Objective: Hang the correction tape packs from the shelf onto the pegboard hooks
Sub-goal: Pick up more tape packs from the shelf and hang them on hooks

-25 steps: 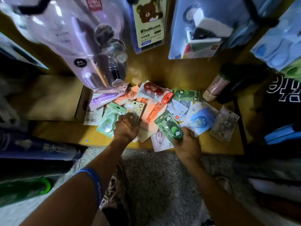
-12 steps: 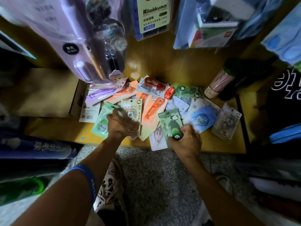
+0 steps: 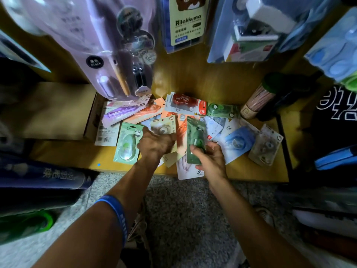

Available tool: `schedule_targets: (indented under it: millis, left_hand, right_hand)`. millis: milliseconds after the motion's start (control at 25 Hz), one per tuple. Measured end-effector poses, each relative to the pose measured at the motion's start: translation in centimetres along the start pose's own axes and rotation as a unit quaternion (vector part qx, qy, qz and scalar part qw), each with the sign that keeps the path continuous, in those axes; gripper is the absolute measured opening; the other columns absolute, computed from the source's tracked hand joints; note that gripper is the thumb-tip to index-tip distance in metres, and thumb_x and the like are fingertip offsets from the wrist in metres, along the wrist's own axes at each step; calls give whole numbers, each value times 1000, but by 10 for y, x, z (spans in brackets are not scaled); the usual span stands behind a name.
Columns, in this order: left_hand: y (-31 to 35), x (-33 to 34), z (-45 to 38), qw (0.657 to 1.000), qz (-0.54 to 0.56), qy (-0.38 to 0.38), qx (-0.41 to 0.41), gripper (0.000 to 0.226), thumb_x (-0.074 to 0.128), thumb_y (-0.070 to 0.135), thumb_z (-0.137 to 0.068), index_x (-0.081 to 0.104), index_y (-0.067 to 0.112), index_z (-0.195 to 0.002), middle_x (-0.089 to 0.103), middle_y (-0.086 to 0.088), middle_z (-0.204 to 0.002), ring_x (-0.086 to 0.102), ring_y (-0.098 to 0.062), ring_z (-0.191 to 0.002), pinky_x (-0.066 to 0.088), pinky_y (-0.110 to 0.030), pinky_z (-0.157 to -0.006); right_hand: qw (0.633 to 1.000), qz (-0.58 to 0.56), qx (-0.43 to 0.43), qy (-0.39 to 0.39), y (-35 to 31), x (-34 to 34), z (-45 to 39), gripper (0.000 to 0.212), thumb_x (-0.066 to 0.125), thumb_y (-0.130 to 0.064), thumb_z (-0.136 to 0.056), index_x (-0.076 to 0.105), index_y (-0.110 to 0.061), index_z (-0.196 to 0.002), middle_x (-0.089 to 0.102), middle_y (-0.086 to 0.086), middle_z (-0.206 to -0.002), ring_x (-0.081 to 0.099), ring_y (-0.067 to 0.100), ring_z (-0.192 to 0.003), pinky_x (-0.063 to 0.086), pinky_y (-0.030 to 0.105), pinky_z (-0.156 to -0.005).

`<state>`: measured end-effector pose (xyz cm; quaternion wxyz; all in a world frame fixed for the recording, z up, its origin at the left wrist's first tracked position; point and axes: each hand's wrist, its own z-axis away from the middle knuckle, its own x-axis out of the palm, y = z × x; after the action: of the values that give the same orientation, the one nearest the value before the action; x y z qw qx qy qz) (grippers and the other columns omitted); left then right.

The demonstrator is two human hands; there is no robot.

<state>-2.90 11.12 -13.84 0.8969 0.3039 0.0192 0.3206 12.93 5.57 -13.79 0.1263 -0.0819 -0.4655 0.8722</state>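
Head view: right hand (image 3: 211, 161) grips one green pack (image 3: 196, 141); left hand (image 3: 155, 145) seemingly (blurred) holds one beige pack (image 3: 164, 125).

Dark green pack (image 3: 196, 140), pale green panda-print pack (image 3: 127, 145), beige pack (image 3: 164, 125), red-and-white pack (image 3: 185, 103), blue pack (image 3: 238, 142), orange packs (image 3: 146, 114), purple pack (image 3: 119, 113). Shelf (image 3: 77, 157) was yellow-brown wood. Wristband (image 3: 116, 213) was blue with lettering. Floor (image 3: 183, 219) was speckled grey. Hanging card (image 3: 186, 20) was cream, brown bear printed.
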Motion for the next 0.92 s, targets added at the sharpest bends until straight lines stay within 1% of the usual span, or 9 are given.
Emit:
schedule_targets:
  millis: [80, 200, 320, 400, 520, 640, 760, 840, 920]
  left_hand:
    - [-5, 10, 13, 999, -15, -50, -3, 31, 73, 29, -82, 55, 6, -90, 67, -20, -84, 60, -26, -102, 45, -31, -89]
    - [-12, 0, 20, 986, -144, -49, 65, 54, 91, 13, -56, 60, 14, -101, 72, -4, -96, 67, -16, -89, 54, -28, -82]
    - [-15, -15, 25, 977, -171, -25, 125, 24, 84, 4, -70, 70, 8, -89, 75, -17, -93, 69, -13, -64, 55, -21, -57]
    - [-21, -17, 28, 987, -119, -25, 109, 13, 77, 4, -79, 70, 10, -87, 75, -17, -90, 67, -7, -52, 53, -21, -49]
    - [-32, -20, 32, 989, -87, -107, 60, 32, 75, 30, -83, 67, 19, -112, 76, -5, -102, 74, -14, -81, 59, -35, -64]
    - [-32, -25, 34, 988, -73, -123, 51, 43, 79, 23, -77, 66, 13, -116, 74, -9, -109, 73, -21, -93, 60, -32, -63]
    - [-27, -33, 33, 992, -58, -87, 71, 38, 79, 6, -74, 67, 2, -111, 73, -17, -104, 74, -19, -72, 57, -25, -51]
    - [-24, -39, 31, 993, -51, -57, 86, 49, 81, 2, -71, 63, -3, -116, 74, -20, -101, 74, -21, -70, 57, -25, -50]
    - [-21, -44, 34, 994, -30, -32, 97, 58, 83, -1, -68, 59, -6, -120, 75, -18, -95, 74, -24, -69, 57, -27, -49]
  right_hand:
    - [999, 25, 13, -19, -3, 13, -4, 45, 78, -18, -81, 60, -11, -121, 70, 3, -113, 67, 17, -101, 58, 30, -73]
    - [998, -34, 47, -27, -10, 17, -10, 39, 79, -22, -81, 67, -14, -118, 73, -2, -103, 68, 13, -90, 61, 30, -65]
    - [997, -40, 38, -46, -10, 19, -9, 39, 82, -14, -76, 67, -7, -112, 73, 2, -100, 69, 7, -80, 57, 21, -55]
    - [999, -15, 13, -32, -5, 29, -5, 44, 86, -14, -71, 65, -8, -110, 73, 2, -97, 71, 6, -80, 58, 20, -65]
    - [994, 106, -8, -16, 1, 44, 1, 79, 81, -52, -62, 56, -20, -130, 66, 5, -123, 64, 24, -113, 54, 37, -94]
    - [982, 165, 14, -93, -1, 48, 8, 59, 58, -36, -94, 37, -26, -148, 47, 5, -146, 60, 24, -115, 46, 37, -103]
    - [992, 54, 51, -106, 1, 49, 11, 33, 50, -3, -92, 58, -21, -119, 61, 8, -128, 65, 23, -100, 53, 45, -96]
    - [995, 90, 37, -9, 7, 53, -2, 21, 55, -6, -89, 60, -24, -99, 62, 6, -124, 61, 23, -110, 51, 38, -92]
    - [994, 94, 45, 17, 8, 56, -13, 17, 65, -10, -82, 61, -26, -86, 62, 3, -121, 59, 20, -108, 47, 29, -85]
